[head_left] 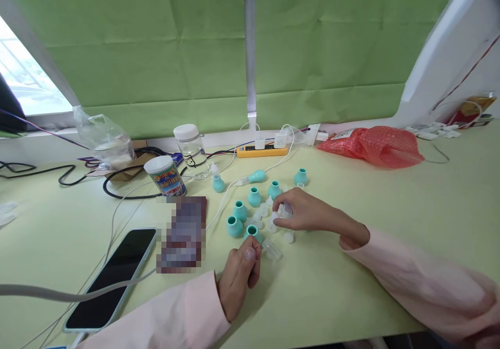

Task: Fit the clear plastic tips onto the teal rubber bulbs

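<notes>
Several small teal rubber bulbs and clear plastic caps lie scattered on the pale yellow-green table. My left hand is closed, its fingertips pinching a teal bulb at the near edge of the cluster. My right hand reaches in from the right, fingers curled round a small clear plastic piece among the caps. A clear tube-like part lies just right of my left hand.
A phone lies face up at the front left with white cables across it. Behind the cluster stand a printed can, a clear jar and a yellow power strip. A red bag lies back right, a green curtain behind.
</notes>
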Motion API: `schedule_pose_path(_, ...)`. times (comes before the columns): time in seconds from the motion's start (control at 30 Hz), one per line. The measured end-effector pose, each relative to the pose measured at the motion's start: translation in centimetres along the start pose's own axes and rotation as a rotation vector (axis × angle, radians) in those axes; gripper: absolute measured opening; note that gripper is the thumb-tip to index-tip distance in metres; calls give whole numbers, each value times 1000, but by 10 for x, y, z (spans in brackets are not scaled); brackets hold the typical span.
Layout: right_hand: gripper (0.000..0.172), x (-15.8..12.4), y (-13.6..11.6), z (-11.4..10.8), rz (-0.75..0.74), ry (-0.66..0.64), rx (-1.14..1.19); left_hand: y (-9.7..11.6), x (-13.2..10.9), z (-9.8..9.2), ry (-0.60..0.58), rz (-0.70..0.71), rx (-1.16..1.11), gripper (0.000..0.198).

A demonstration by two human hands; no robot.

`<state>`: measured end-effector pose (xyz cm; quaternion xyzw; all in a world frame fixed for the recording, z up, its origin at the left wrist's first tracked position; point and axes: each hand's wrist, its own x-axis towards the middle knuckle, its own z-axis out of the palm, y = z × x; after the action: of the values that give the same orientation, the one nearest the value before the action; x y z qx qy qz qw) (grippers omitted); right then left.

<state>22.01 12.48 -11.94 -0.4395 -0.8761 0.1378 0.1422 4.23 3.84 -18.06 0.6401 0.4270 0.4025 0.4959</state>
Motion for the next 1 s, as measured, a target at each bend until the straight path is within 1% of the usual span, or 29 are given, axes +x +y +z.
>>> schedule_pose_path(0.07, 28, 3, 4, 6, -17, -41, -2, 3, 0, 0, -13, -20, 71, 32)
schedule_pose_path(0.13, 29, 3, 4, 10, -27, -43, 1, 5, 1, 0, -41, -41, 129, 28)
schedule_pose_path(0.33, 20, 6, 1, 15, -62, 86, -26, 0, 3, 3, -89, -16, 213, 24)
schedule_pose_path(0.43, 22, 6, -2, 15, -27, 110, 32, -1, 3, 2, -91, -12, 220, 25)
schedule_pose_path(0.53, 27, -2, -12, 13, -34, 49, 158, 0, 2, 1, -79, -6, 182, 28)
schedule_pose_path(0.67, 22, -21, -32, 9, -138, -108, 257, 1, 1, -1, -58, 32, 18, 29)
schedule_pose_path(0.77, 16, -31, -45, 5, -141, -194, 324, 1, 1, 0, -15, 33, -70, 26)
schedule_pose_path(0.83, 12, -34, -50, 2, -142, -232, 403, 1, 1, 0, 25, 14, -103, 25)
schedule_pose_path(0.9, 9, -34, -53, 1, -147, -264, 478, 1, 1, 1, 93, 7, -145, 23)
schedule_pose_path(1.0, 13, -30, -51, 2, -137, -243, 511, 3, 0, 1, 194, 51, -221, 17)
